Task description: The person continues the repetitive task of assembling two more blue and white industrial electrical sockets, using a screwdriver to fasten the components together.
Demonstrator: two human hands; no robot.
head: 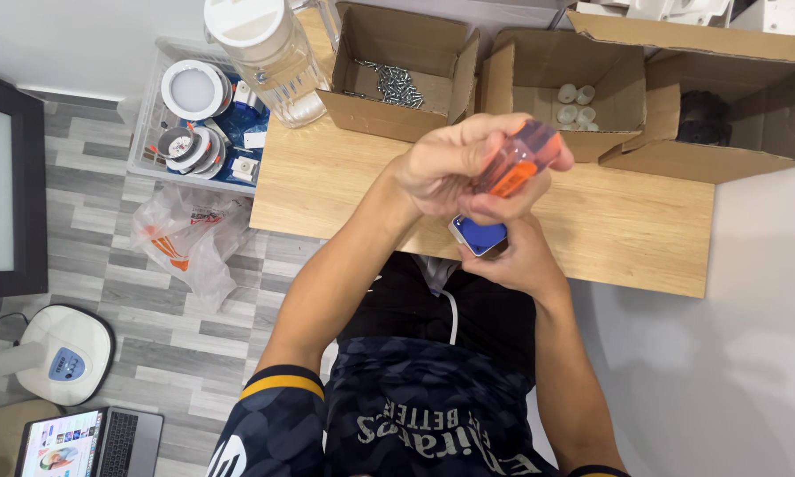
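Left hand [455, 163] fingers wrapped tight round orange screwdriver handle [517, 159], held above the near table [645, 230] edge. Right hand [512, 256] just below, fingers clamped on small blue-white part [480, 236]. Far: box of screws [396, 84], box of white caps [576, 102], jug [269, 53] far left.

Head view, steeply down, close.
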